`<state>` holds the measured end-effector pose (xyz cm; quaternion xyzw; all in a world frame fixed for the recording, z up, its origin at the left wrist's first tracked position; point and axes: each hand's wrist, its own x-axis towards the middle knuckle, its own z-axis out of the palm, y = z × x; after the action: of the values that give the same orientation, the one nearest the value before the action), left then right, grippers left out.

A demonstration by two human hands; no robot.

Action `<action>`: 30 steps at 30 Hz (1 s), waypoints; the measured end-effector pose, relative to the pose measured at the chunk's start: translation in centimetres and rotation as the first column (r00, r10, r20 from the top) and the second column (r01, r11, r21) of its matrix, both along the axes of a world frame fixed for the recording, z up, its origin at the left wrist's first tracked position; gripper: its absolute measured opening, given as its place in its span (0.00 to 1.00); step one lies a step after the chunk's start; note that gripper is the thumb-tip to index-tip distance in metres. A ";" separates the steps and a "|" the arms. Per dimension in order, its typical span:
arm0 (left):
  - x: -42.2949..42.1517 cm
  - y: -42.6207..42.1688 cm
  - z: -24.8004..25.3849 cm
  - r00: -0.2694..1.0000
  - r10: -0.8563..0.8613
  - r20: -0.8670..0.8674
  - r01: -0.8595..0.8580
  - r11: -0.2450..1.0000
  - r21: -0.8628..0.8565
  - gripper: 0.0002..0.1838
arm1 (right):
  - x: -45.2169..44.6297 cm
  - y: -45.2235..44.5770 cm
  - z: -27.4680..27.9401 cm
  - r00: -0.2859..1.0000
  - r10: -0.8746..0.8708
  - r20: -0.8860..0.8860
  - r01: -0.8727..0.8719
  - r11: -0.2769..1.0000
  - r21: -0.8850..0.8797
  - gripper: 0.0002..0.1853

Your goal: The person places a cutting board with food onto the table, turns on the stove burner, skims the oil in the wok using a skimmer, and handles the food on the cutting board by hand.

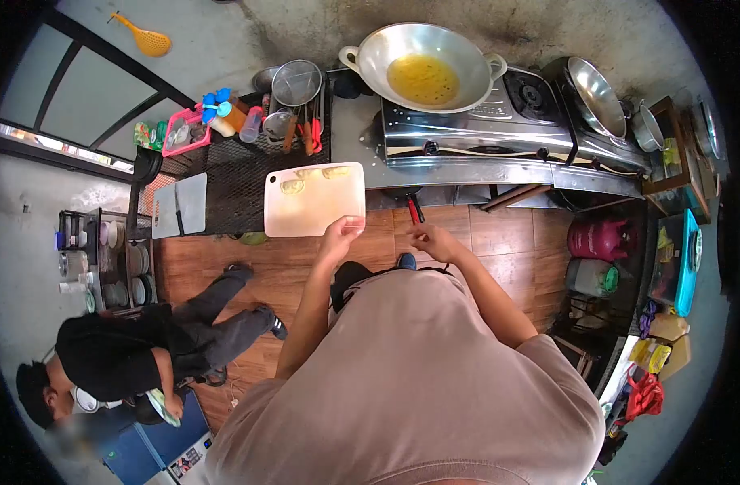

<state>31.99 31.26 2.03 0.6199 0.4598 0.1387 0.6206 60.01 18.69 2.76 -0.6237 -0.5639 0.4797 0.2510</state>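
Note:
My left hand (343,234) grips the near right corner of a pale cutting board (313,212), fingers wrapped round its edge. Several pale yellowish food pieces (292,187) lie toward the far side of the board; their exact kind is too small to tell. My right hand (433,242) hangs in front of my body with nothing visible in it, fingers loosely bent and apart. Ahead of both hands, a large two-handled wok (376,65) rests on the stove with yellow oil (423,78) in it.
The gas stove (483,133) has a second burner (531,93) and a metal pan (596,97) to the right. Strainers (296,83) and bottles (234,115) crowd the left rack. A knife (178,212) lies on a white board (194,198). A co-worker (115,352) bends at the lower left.

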 end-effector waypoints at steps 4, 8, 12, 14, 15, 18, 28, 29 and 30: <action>3.6 -0.3 0.6 0.943 0.244 0.228 -0.153 0.922 -0.357 0.35 | -2.6 3.0 6.2 0.997 0.082 -0.013 -0.078 0.983 0.166 0.22; 9.6 -1.4 7.1 0.605 0.573 0.552 0.224 0.544 -0.809 0.52 | -4.7 5.8 7.8 0.984 0.077 0.163 -0.156 0.816 0.557 0.23; 11.8 -1.4 11.2 0.634 0.661 0.402 -0.071 0.568 -0.820 0.59 | -1.6 8.5 5.2 0.881 0.101 0.463 -0.366 0.765 0.530 0.21; 10.7 -1.4 11.4 0.797 0.353 0.490 -0.005 0.816 -0.579 0.56 | -0.4 10.2 1.3 0.988 0.010 0.152 -0.053 0.957 0.284 0.19; 10.0 -1.1 11.6 0.787 0.381 0.485 -0.037 0.814 -0.580 0.56 | -0.4 10.6 0.4 0.988 0.045 0.146 -0.085 0.955 0.283 0.19; 8.5 0.1 12.8 0.913 0.207 0.352 -0.255 0.962 0.096 0.42 | -2.1 12.2 -0.9 0.872 -0.243 -0.424 0.216 0.970 -0.112 0.20; 5.4 1.4 5.7 0.970 0.228 0.081 -0.212 0.636 0.742 0.25 | -12.1 11.4 4.6 0.111 -0.460 -0.881 -0.229 0.851 -0.473 0.36; 4.4 1.4 5.5 0.958 0.287 0.001 -0.181 0.601 0.778 0.25 | -12.7 11.3 5.0 0.155 -0.477 -0.865 -0.194 0.844 -0.500 0.36; 3.4 1.7 5.4 0.936 0.344 -0.077 -0.142 0.567 0.811 0.25 | -13.2 11.5 5.4 0.196 -0.492 -0.848 -0.155 0.839 -0.522 0.36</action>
<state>35.36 32.96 7.39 0.7721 0.4983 0.3413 0.1979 46.77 30.18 8.20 -0.2855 -0.0577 0.8556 0.4279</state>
